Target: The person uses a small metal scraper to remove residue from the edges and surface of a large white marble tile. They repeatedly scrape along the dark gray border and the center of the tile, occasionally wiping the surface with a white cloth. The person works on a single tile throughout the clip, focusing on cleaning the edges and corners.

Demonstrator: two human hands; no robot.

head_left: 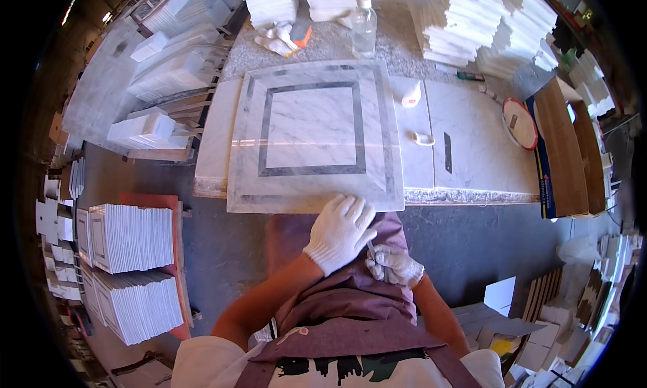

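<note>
A square marble panel (317, 128) with a dark grey inlaid frame lies on the white stone workbench (485, 152). My left hand (339, 232), in a white glove, rests with spread fingers on the panel's near edge. My right hand (395, 265), also gloved, is closed around a thin pencil-like tool (370, 248) just below the bench edge, over my purple apron. The two hands are close together, the tool's tip pointing up toward the left hand.
A clear plastic bottle (364, 25), a rag and small blocks stand at the bench's back. Stacks of white tiles (131, 236) sit on the floor at left and behind the bench (472, 21). A round red-rimmed plate (519, 122) and wooden boards (563, 152) lie right.
</note>
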